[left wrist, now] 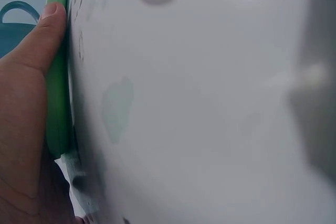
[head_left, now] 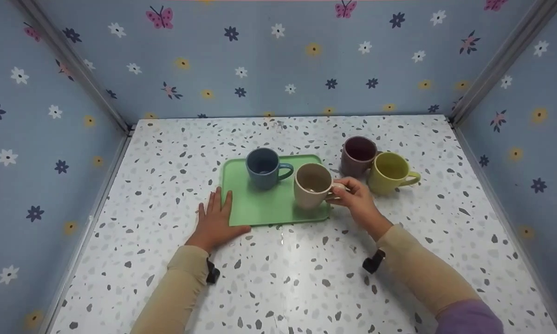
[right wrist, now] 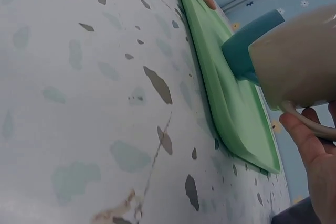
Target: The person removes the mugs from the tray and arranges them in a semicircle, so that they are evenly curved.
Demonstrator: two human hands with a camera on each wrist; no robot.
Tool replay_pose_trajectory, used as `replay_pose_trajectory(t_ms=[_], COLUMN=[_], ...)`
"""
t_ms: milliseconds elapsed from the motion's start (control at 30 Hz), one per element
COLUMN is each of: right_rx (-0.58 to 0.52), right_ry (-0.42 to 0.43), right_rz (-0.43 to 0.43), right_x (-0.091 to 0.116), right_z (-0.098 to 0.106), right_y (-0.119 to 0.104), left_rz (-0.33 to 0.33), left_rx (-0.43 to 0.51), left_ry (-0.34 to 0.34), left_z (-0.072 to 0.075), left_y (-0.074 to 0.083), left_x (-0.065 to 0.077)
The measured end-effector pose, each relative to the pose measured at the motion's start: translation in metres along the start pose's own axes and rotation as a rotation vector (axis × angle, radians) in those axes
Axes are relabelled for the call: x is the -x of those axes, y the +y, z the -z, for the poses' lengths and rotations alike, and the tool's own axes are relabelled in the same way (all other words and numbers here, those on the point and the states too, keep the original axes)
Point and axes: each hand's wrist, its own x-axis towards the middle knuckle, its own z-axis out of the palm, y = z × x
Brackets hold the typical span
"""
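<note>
My right hand [head_left: 356,200] grips the handle of a beige mug [head_left: 308,197], which is over the right end of a green tray [head_left: 264,209]. In the right wrist view the mug's base [right wrist: 268,85] hangs above the tray surface. A blue mug [head_left: 262,174] stands on the tray's back left part, handle to the right. My left hand [head_left: 217,222] lies with straight, spread fingers at the tray's front left corner, its thumb [left wrist: 44,35] along the front edge.
Right of the tray stand a dark purple mug [head_left: 352,165] and a yellow-green mug [head_left: 383,180], side by side. All is on a speckled white table [head_left: 278,287], enclosed by blue flowered walls [head_left: 260,55] at the back and sides.
</note>
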Motion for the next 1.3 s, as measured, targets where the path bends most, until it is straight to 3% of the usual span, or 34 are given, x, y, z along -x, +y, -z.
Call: replay_pose_trajectory(t_ms=[433,1000,1300], right_rx=[-0.049,-0.055,0.010], right_ry=[0.020,-0.149,-0.079], right_rz=[0.023,0.063,0.017], right_x=[0.014,0.035,0.043], right_z=[0.045,0.104,0.125], right_y=[-0.008,-0.015,-0.016], left_rz=[-0.001,-0.001,0.006], left_rx=[0.004,0.023,0.004], left_ry=[0.002,0.014,0.010], left_z=[0.001,0.001,0.000], left_y=[0.000,0.002,0.001], left_x=[-0.001,0.003,0.001])
